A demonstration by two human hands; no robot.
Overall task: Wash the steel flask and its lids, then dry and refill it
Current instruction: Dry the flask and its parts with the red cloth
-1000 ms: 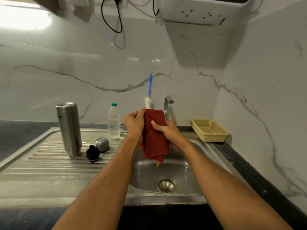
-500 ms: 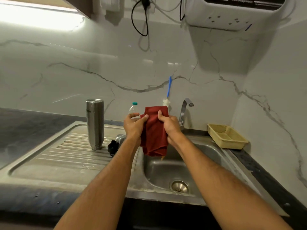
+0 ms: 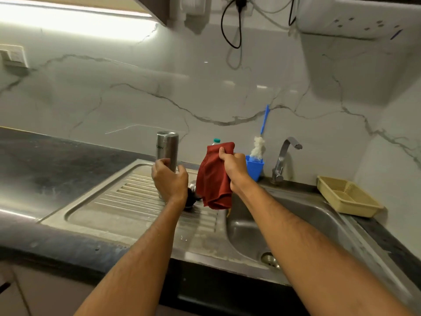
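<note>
My left hand (image 3: 169, 182) curls around the upright cylindrical steel flask (image 3: 167, 148) on the ribbed steel drainboard (image 3: 127, 201); my right hand (image 3: 233, 166) pinches the hanging dark-red cloth (image 3: 213, 179). Wet steel could slip and topple onto its 2 lids beside it.

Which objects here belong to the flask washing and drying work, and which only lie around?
Job: steel flask, left hand on it; red cloth in right hand; black lid; water bottle.
Idle: bottle brush, blue cup, yellow basket, tap.
</note>
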